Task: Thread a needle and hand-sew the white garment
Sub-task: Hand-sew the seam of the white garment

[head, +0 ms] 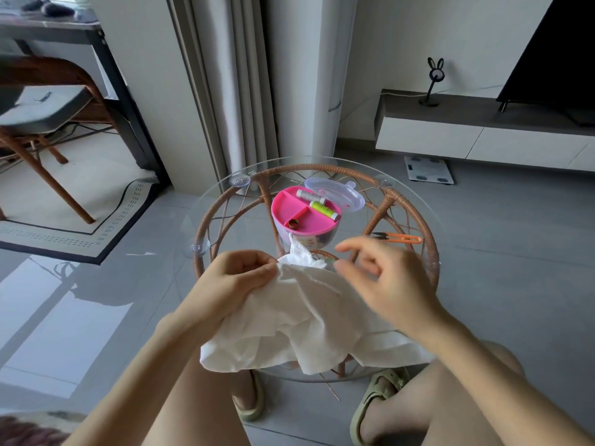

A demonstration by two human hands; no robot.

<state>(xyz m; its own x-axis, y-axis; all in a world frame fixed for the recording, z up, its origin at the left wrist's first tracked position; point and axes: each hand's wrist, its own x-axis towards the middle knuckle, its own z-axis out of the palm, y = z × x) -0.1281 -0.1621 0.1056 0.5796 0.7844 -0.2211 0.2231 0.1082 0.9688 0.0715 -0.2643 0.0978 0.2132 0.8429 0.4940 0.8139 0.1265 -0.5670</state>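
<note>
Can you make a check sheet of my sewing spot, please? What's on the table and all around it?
Surface: round glass table on a rattan frame.
Job's things: white garment draped over the near edge; pink sewing box holding a grey spool and a green spool.
Clutter: clear lid behind the box; orange thread snips at the right.
Hands: left hand pinches the garment; right hand hovers over it, blurred, grip unclear.
Cables: dark cables under the desk, far left.
Surroundings: curtain, television, bathroom scale, chair.
</note>
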